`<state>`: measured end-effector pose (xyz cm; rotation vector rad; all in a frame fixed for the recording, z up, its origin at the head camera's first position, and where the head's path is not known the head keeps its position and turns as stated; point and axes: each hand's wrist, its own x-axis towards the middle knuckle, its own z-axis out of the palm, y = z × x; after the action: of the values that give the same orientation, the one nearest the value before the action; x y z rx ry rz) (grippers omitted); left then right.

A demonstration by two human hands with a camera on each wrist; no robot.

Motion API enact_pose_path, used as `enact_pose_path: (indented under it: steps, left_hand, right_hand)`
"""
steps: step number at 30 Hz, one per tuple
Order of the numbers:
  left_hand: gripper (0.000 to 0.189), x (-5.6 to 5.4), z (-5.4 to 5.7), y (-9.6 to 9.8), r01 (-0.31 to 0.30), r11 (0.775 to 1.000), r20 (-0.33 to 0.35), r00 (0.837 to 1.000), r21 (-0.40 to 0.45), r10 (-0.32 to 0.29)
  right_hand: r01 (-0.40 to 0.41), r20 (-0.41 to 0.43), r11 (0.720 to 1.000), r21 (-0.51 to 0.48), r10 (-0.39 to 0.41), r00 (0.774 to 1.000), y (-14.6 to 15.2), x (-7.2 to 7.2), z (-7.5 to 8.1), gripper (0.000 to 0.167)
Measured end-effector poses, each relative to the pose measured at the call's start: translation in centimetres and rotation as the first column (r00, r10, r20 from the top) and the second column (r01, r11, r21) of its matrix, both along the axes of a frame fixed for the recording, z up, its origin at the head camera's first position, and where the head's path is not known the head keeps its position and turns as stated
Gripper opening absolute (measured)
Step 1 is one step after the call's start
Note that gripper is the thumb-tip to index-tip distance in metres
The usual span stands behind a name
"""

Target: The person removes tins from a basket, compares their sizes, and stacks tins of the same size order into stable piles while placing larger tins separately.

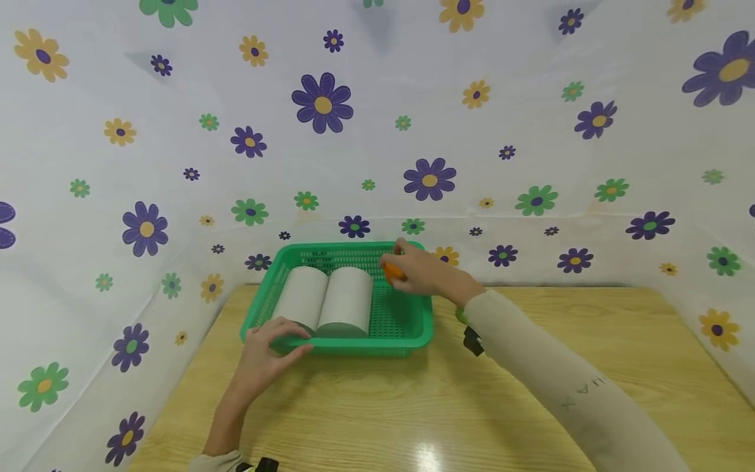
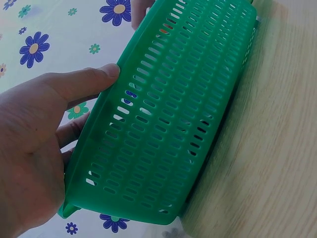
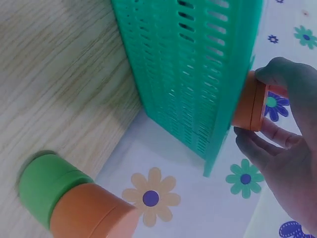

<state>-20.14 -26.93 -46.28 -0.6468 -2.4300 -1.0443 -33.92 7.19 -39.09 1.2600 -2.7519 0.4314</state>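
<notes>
A green plastic basket [image 1: 421, 334] stands on the table, with two white rolls [image 1: 347, 295] lying side by side in its left and middle. My left hand [image 1: 268, 357] grips the front-left rim. In the left wrist view its thumb presses the outside of the basket wall [image 2: 163, 114] while the fingers go behind the rim. Over the basket's back right, my right hand [image 1: 419, 269] holds a short orange lidded jar [image 1: 392, 272] between thumb and fingers. The right wrist view shows this orange jar [image 3: 250, 104] at rim height, its lower part hidden by the basket wall.
To the right of the basket, a green jar [image 3: 49, 183] stands on the wooden table [image 1: 366, 406] with another orange jar [image 3: 91, 213] on top. In the head view the right arm mostly hides them. A flower-printed white sheet [image 1: 377, 151] hangs close behind the basket.
</notes>
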Motion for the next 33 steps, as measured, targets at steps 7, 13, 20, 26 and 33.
enact_pose_path:
  steps: [7, 13, 20, 26, 33]
  left_hand:
    - [0.023, 0.0, -0.2, -0.3, -0.015, 1.0, 0.014, 1.0, -0.005, 0.015]
    - [0.024, -0.1, -0.3, -0.3, -0.008, 1.0, -0.001, 1.0, 0.0, 0.008]
    - [0.023, 0.0, -0.2, 0.0, -0.009, 1.0, 0.011, 1.0, -0.004, 0.009]
    - [0.021, 0.1, -0.3, 0.0, -0.008, 1.0, 0.007, 1.0, -0.012, 0.008]
    - [0.02, 0.0, -0.2, -0.1, -0.01, 1.0, 0.017, 1.0, -0.012, 0.01]
  right_hand:
    - [-0.008, 0.019, 0.995, -0.098, 0.01, 1.0, 1.2, 1.5, 0.2, 0.035]
    - [0.022, 0.02, 0.983, -0.182, -0.018, 1.0, 2.8, 2.9, 0.2, 0.041]
    - [0.051, 0.001, 0.967, -0.251, -0.053, 0.999, 4.5, 4.4, 0.1, 0.041]
    - [0.031, -0.032, 0.946, -0.322, -0.044, 0.999, 5.6, 5.2, -0.2, 0.04]
    - [0.007, -0.057, 0.905, -0.425, -0.034, 0.998, 6.5, 5.8, -0.6, 0.039]
